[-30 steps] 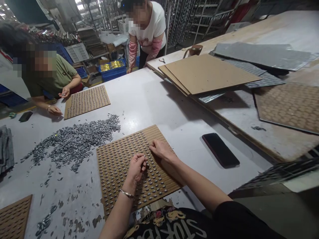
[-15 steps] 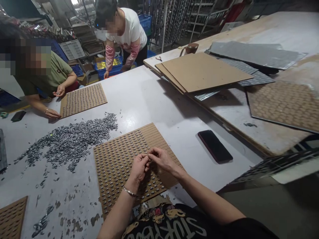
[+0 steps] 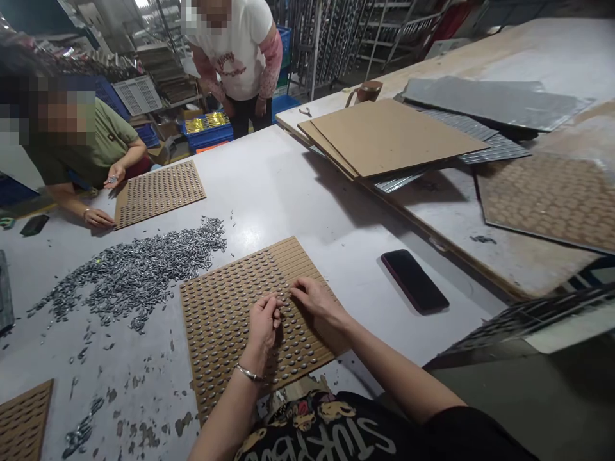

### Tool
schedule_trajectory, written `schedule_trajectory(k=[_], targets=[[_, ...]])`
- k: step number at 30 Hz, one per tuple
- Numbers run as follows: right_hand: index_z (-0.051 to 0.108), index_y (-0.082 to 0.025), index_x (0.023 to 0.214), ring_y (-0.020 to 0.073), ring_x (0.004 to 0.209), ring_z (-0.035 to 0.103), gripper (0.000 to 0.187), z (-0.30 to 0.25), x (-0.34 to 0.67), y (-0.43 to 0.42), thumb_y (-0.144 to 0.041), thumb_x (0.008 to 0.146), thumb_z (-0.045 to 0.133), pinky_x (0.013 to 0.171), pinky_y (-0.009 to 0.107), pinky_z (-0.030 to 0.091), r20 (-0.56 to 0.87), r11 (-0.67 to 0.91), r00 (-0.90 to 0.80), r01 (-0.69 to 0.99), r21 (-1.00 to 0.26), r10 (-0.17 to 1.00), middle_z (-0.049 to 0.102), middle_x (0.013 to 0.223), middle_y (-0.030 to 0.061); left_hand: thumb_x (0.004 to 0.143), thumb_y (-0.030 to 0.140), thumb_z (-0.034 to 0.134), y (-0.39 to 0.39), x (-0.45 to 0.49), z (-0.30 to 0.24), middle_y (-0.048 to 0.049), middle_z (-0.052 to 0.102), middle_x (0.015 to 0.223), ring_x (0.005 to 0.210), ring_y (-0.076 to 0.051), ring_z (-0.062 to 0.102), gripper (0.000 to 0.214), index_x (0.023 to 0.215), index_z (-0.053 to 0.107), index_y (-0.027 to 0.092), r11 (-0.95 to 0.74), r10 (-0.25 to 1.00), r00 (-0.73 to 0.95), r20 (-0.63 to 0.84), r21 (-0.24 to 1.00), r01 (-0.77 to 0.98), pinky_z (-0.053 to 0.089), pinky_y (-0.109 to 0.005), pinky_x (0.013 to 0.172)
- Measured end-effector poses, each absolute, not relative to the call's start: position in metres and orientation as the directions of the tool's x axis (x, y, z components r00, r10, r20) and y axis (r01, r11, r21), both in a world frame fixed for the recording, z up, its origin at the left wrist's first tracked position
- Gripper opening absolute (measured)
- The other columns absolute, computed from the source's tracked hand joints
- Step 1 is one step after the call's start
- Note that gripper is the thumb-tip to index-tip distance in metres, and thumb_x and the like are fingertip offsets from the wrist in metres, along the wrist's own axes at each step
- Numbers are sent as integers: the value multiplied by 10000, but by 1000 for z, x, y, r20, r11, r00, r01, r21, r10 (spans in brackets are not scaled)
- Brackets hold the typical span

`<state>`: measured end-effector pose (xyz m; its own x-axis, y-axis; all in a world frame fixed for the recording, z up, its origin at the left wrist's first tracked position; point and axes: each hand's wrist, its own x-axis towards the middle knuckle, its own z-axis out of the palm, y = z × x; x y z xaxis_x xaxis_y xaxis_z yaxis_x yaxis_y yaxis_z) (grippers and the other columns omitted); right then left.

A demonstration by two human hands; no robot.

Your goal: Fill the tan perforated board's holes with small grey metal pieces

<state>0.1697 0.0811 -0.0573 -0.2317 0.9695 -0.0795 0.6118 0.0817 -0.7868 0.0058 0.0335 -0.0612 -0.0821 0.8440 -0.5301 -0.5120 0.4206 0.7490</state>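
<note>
A brown grooved board (image 3: 307, 259) lies in front of me, with rows of small grey metal pieces, oval and pointed, over most of it. Bare grooves show along its right side. My left hand (image 3: 264, 320) is closed above the filled rows, its fingers curled and the thumb pressed to them; what it holds is hidden. Just to the right, my right hand (image 3: 314, 299) has its fingertips pinched together at the border of the filled rows and the bare grooves. Anything between those fingertips is too small to make out. A bracelet circles my left wrist.
A heap of the same metal pieces (image 3: 148, 269) spreads to the left. A phone (image 3: 416, 282) lies at right, below stacked brown boards (image 3: 394, 137). Across the table, one person handles another filled board (image 3: 163, 192); a second stands by a blue crate (image 3: 209, 134).
My hands, together before, have come apart; the right has moved slightly to the right and down to the board. The standing person at the back has straightened up.
</note>
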Motion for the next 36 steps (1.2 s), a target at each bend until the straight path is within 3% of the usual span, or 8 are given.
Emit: schedule_trajectory(k=[6,12,17,23,27,30,33,36], targets=[[649,-179,790,172,736,572,158,-66,153,84,-219,887,531,655,263,380,-113,28,-131,766,-642,985,670,808,58,588,328,835,31,-2,-61,-54,689,794,489,-51,482,450,919,593,144,411,834,-93,-544,726,-552,279,-143,389],[630,-178,828,190,771,562,140,-73,151,81,-199,901,513,672,276,372,-101,28,-112,794,-608,989,655,847,74,589,425,848,30,3,-60,-27,670,735,472,-46,473,467,803,523,167,416,854,-53,-517,741,-526,246,-137,382],[599,-186,816,193,781,557,128,-75,153,82,-190,902,504,687,277,381,-74,50,-124,775,-630,989,638,846,69,517,391,888,28,3,-60,24,592,660,471,-36,452,500,820,576,144,434,839,-56,-541,729,-530,240,-135,387],[561,-166,991,171,765,577,132,-64,156,80,-161,867,515,702,262,418,-32,80,-146,700,-709,989,637,844,38,502,372,902,23,3,-53,11,602,686,475,-37,452,521,840,579,143,434,844,-46,-535,730,-528,236,-139,383],[608,-190,915,155,767,597,129,-44,159,56,-255,911,497,718,256,444,30,172,-280,496,-851,959,667,849,21,564,437,885,18,7,-47,7,599,680,454,-25,416,493,797,571,136,451,860,31,-509,729,-515,216,-141,370],[627,-200,851,156,733,594,164,-37,166,41,-294,908,505,692,261,443,9,139,-315,391,-910,949,675,799,10,569,435,888,16,15,-46,22,564,644,444,-21,400,484,775,578,126,499,846,103,-523,711,-495,201,-141,361],[603,-199,784,155,684,575,191,-42,174,42,-308,903,501,668,266,437,-47,79,-274,432,-898,961,660,745,5,598,401,872,17,22,-46,-1,588,672,462,-25,424,441,773,584,116,525,827,127,-548,672,-522,224,-133,363],[593,-198,758,171,729,573,182,-52,178,55,-275,894,498,718,286,439,-22,82,-180,552,-830,983,652,766,22,626,250,834,19,21,-45,-31,636,740,534,-49,508,329,799,584,126,506,807,80,-585,616,-604,337,-132,422]])
